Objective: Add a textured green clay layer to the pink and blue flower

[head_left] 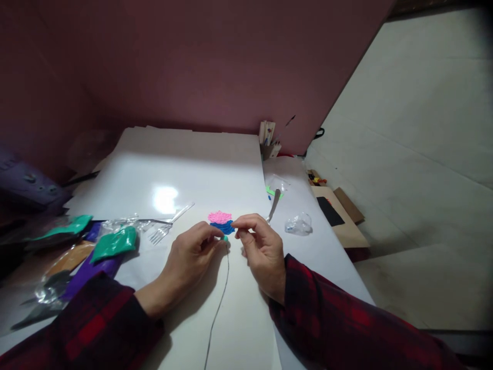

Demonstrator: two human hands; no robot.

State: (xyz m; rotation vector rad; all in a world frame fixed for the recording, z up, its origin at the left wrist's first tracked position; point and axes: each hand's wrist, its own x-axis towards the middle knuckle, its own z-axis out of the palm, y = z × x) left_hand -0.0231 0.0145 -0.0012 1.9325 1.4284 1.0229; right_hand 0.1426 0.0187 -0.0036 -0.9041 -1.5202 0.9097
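On a white sheet [246, 308] lie a textured pink patch [220, 217] and a ridged dark blue patch [222, 227], both like modelling clay. A small green lump [225, 238] sits just below the blue, at the fingertips of my left hand [192, 257]. That hand's thumb and forefinger are closed in a pinch; what lies between them is hidden. My right hand [264, 252] is at the blue patch's right edge, its thumb and forefinger pinched together. Anything in that pinch is too small to make out. A thin dark line [217, 311] runs down the sheet from the green lump.
At the left lie a clear plastic fork [162, 234], a green clay packet [115, 243] and a purple packet [90, 272]. A metal handle [274, 204] and a crumpled clear wrapper [299, 224] are at the right. Behind stands a glossy white board [192, 169].
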